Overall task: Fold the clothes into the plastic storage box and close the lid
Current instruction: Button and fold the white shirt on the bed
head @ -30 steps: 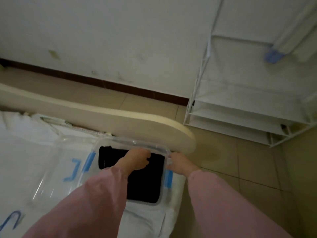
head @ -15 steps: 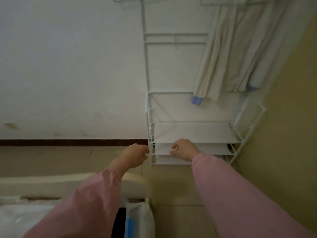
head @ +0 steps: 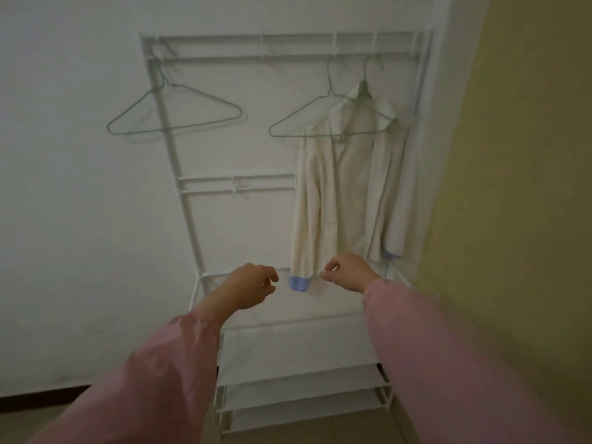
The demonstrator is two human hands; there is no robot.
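Hands: left hand [head: 253,286] and right hand [head: 347,272] are raised side by side, fingers loosely curled and clamped on nothing. The right fingertips [head: 324,275] sit just beside the garment's lower edge, and I cannot tell whether they touch it.
Rack: the white garment rack [head: 179,187] stands against the wall at 12 o'clock. Its fabric shelves [head: 304,379] are stacked at 6 o'clock, below the hands.
Shirt: the cream shirt [head: 346,187] hangs at 1 o'clock from the hands, on a wire hanger hooked over the top rail, sleeves dropping straight down.
Handling: the shirt looks light, soft and limp. It should drape and sag wherever it is unsupported, and a tug at the hem would probably drag it askew on the thin wire.
Hold: the shoulders or collar near the hanger hook [head: 363,81] seem the best place. One hand can lift the hook while the other gathers the body.
Empty hangers: one wire hanger [head: 174,113] is at 11 o'clock and another [head: 320,116] at 12 o'clock, partly overlapping the shirt's shoulder.
Cuff: the blue cuff [head: 299,282] hangs between the two hands, near both.
Box: the plastic storage box is not in view, so the shirt will need carrying to it.
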